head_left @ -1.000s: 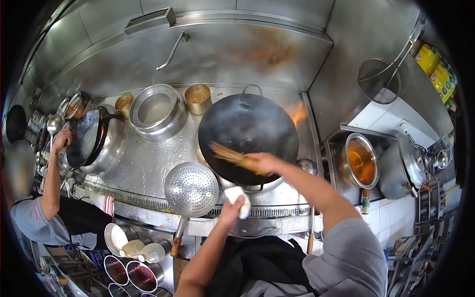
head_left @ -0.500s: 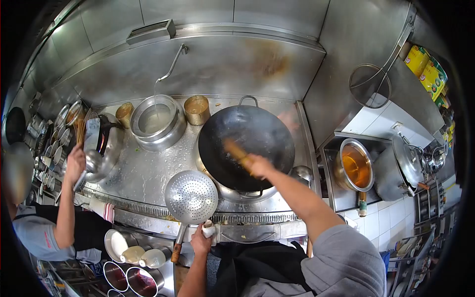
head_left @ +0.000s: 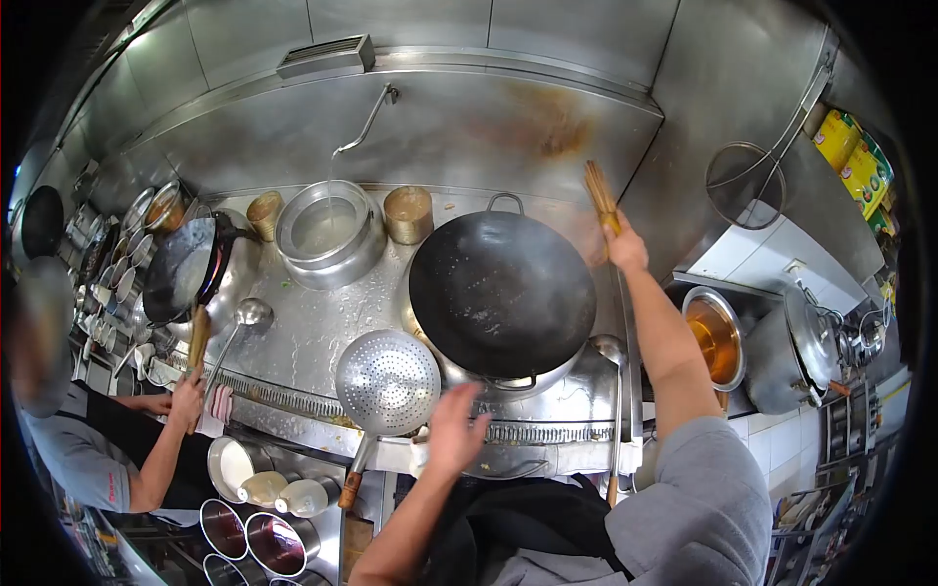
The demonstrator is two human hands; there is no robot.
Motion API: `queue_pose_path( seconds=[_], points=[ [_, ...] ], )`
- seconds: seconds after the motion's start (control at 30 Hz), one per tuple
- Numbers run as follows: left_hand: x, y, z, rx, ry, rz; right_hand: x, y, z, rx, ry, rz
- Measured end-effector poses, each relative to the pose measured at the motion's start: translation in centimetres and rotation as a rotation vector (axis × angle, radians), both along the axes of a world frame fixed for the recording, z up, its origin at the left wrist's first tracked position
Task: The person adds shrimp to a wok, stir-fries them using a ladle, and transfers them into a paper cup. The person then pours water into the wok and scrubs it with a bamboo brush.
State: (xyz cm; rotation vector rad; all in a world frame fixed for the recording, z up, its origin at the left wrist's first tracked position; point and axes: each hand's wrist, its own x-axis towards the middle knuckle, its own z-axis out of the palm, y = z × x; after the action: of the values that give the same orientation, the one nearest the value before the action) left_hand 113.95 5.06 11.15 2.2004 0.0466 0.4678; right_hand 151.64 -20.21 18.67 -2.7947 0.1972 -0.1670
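Note:
A bamboo wok brush (head_left: 601, 192) is gripped in my right hand (head_left: 625, 246), raised bristles-up beyond the right side of the black wok (head_left: 503, 283). The wok sits on its burner with a few wet specks inside. My left hand (head_left: 457, 430) is slightly blurred, its fingers apart and nothing visible in it. It hovers near the counter's front edge, between the wok and a perforated skimmer (head_left: 389, 381). To the wok's right lies a ladle (head_left: 611, 349), its handle pointing towards me.
A co-worker's hand (head_left: 189, 396) holds a brush by another wok (head_left: 181, 269) at left. A water pot (head_left: 332, 244) stands under the tap (head_left: 363, 132). At right are a bowl of orange liquid (head_left: 713, 337) and a lidded pot (head_left: 782, 356). A strainer (head_left: 746, 186) hangs above.
My right hand has lifted the brush out of the wok, up and right. My left hand has left the white cloth at the front edge and moved up and right. The co-worker's hand has lowered.

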Motion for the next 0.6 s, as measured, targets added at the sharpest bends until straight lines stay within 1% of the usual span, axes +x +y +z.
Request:
queue_pose_path(
  seconds=[0.03, 0.07, 0.1, 0.13, 0.17, 0.2, 0.23, 0.27, 0.33, 0.4, 0.43, 0.47, 0.5, 0.53, 0.57, 0.6],
  points=[
    [1.7, -1.7, 2.1, 0.005, -0.062, -0.095, 0.7, 1.1, -1.6, 0.105, -0.039, -0.013],
    [3.3, -3.3, 2.4, 0.04, -0.074, -0.167, 1.2, 2.6, -3.9, 0.079, -0.034, 0.035],
    [5.1, -4.6, 1.5, 0.08, -0.15, -0.208, 1.7, 4.3, -7.4, 0.05, -0.029, 0.085],
    [6.0, -5.4, 0.1, 0.083, -0.146, -0.202, 3.1, 5.8, -13.3, 0.195, 0.009, 0.193],
    [7.0, -5.9, -1.5, 0.228, 0.034, -0.228, 0.0, 8.6, -13.9, 0.223, 0.235, 0.174],
    [7.8, -6.1, -3.0, 0.372, 0.211, -0.253, -4.7, 11.5, -12.9, 0.446, 0.389, 0.166],
    [8.1, -6.0, -4.6, 0.343, 0.111, -0.256, -6.8, 13.8, -14.7, 0.492, 0.466, 0.197],
    [8.6, -5.9, -4.6, 0.352, 0.108, -0.261, -9.7, 15.6, -15.1, 0.547, 0.473, 0.319],
    [8.5, -6.1, -4.7, 0.338, 0.19, -0.268, -13.8, 15.8, -12.4, 0.642, 0.672, 0.48],
    [8.7, -6.4, -4.1, 0.332, 0.178, -0.292, -12.6, 11.1, -15.2, 0.369, 0.586, 0.838],
    [8.9, -6.5, -4.1, 0.342, 0.214, -0.295, -13.4, 8.6, -6.7, 0.303, 0.973, 0.626],
    [8.9, -6.6, -4.2, 0.352, 0.255, -0.296, -9.2, 4.0, -11.0, 0.191, 0.725, 0.829],
    [8.9, -6.6, -4.1, 0.376, 0.285, -0.309, -6.4, 1.2, -9.4, -0.13, 0.628, 0.781],
    [8.9, -6.6, -4.1, 0.385, 0.284, -0.314, -7.4, 0.2, -2.5, -0.274, 0.507, 0.415],
    [9.0, -6.4, -4.0, 0.385, 0.297, -0.313, -5.0, -3.2, -2.5, -0.302, 0.338, 0.268],
    [8.9, -6.3, -3.9, 0.382, 0.311, -0.311, -6.5, -4.1, 1.4, -0.235, 0.163, 0.182]
  ],
)
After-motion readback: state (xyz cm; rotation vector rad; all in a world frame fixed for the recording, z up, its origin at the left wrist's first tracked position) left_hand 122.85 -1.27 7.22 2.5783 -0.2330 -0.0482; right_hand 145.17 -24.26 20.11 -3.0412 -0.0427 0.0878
